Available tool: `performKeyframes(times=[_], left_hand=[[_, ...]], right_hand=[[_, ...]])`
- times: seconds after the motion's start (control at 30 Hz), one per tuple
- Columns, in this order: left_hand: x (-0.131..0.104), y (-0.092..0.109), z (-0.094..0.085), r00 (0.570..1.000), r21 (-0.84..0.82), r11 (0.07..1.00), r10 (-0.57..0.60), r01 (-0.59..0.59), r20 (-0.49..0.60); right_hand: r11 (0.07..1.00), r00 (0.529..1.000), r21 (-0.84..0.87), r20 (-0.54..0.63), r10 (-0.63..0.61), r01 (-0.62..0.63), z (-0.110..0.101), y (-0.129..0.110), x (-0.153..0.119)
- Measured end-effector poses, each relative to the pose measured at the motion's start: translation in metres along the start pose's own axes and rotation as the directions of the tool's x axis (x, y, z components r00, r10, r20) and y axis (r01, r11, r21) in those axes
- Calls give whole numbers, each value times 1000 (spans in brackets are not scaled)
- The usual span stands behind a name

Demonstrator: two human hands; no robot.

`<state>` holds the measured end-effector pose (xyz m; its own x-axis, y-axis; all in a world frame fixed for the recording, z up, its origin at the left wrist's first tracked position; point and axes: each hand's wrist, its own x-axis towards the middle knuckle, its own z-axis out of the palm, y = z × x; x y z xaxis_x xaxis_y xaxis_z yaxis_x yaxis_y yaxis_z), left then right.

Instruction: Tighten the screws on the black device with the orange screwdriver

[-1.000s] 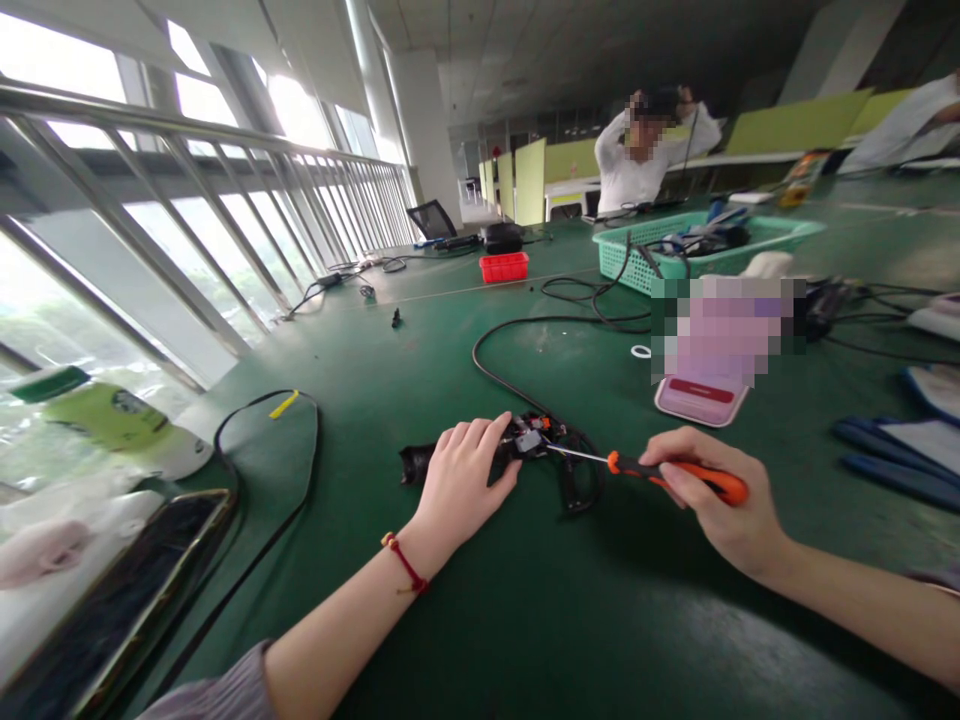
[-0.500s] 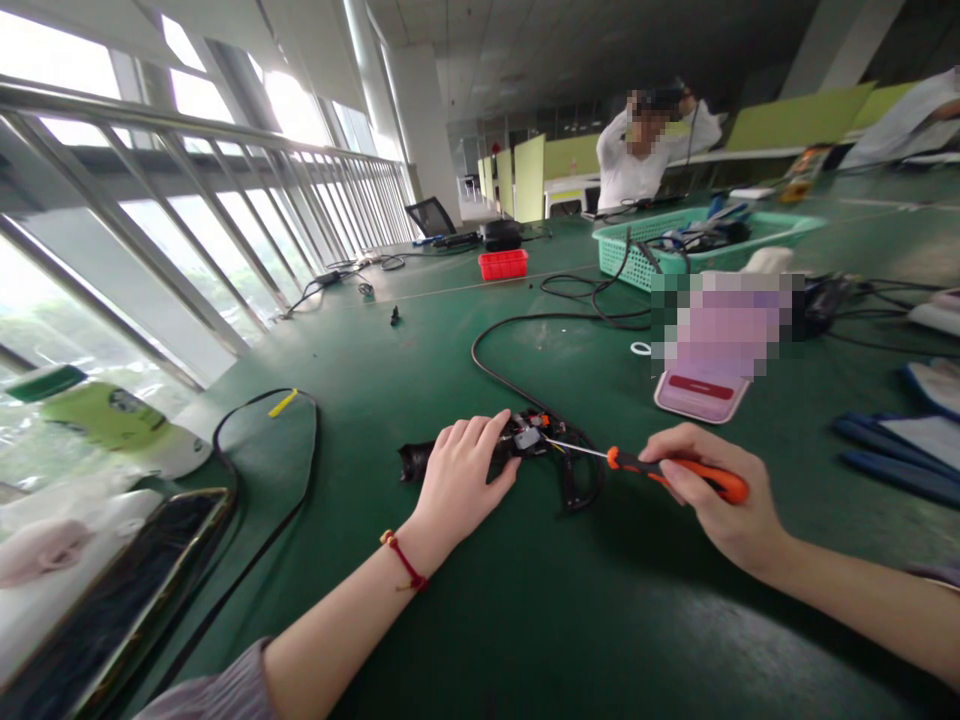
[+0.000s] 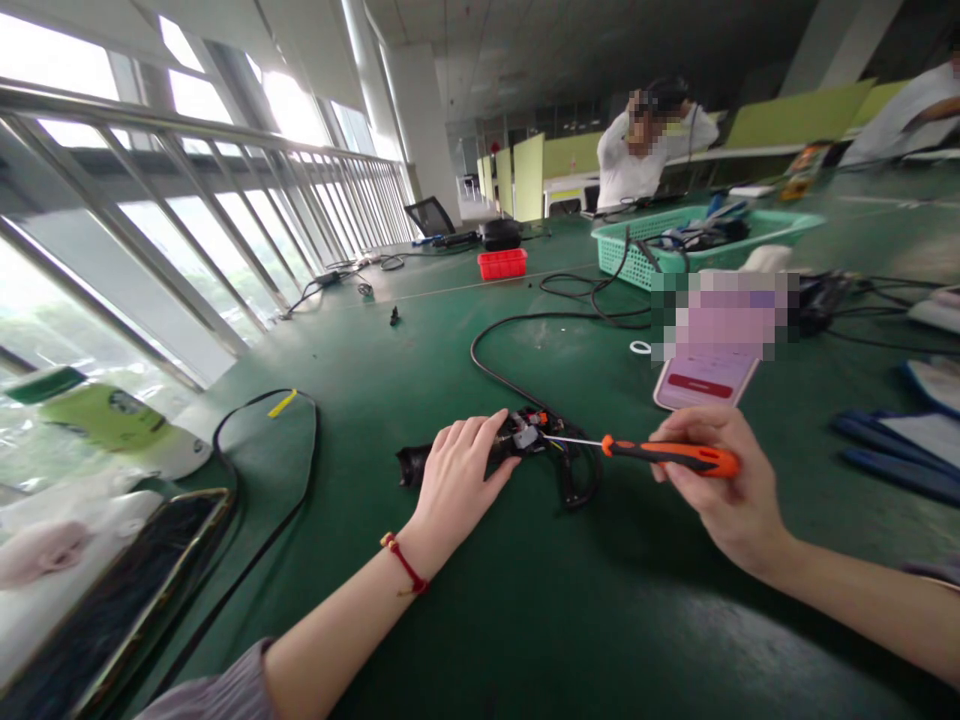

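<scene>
The left hand [image 3: 459, 472] is curled over a black device [image 3: 527, 438] on the green surface [image 3: 480, 640], grasping its body. The right hand [image 3: 739, 510] grips an orange-and-black screwdriver [image 3: 637, 451], its tip at the device's exposed parts. A phone [image 3: 701, 382] lies just beyond the right hand.
</scene>
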<state>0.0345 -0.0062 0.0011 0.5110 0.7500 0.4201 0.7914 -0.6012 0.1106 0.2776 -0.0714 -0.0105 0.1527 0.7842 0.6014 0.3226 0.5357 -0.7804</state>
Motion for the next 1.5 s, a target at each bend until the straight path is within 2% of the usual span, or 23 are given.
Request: performKeyframes(times=[0.1, 0.33, 0.63, 0.83, 1.03, 1.23, 1.4, 1.5], left_hand=[[0, 0, 0, 1000, 8, 1000, -20, 20, -21], [0, -1, -1, 999, -22, 1000, -15, 14, -48], [0, -3, 1, 999, -35, 999, -17, 16, -28], [-2, -2, 0, 998, -48, 998, -33, 31, -44], [-3, -1, -3, 1000, -88, 996, -22, 21, -13], [-2, -2, -3, 1000, -105, 994, -11, 12, 11], [-1, -1, -2, 999, -74, 997, -14, 16, 36], [-1, 0, -1, 999, -51, 999, -13, 16, 41]], right_hand=[[997, 998, -72, -43, -43, 40, 0, 0, 1], [994, 996, -112, 84, -9, 18, -4, -1, 1], [991, 996, -117, -60, -65, 58, 3, -1, 0], [998, 999, -55, 40, 7, -5, 1, -2, 0], [989, 991, -102, -62, -118, 111, 2, -6, -1], [993, 998, -113, 57, -39, 46, 0, -3, -4], [975, 988, -171, -39, -149, 141, 3, -7, -1], [974, 986, -167, -33, -161, 153, 2, -5, -1]])
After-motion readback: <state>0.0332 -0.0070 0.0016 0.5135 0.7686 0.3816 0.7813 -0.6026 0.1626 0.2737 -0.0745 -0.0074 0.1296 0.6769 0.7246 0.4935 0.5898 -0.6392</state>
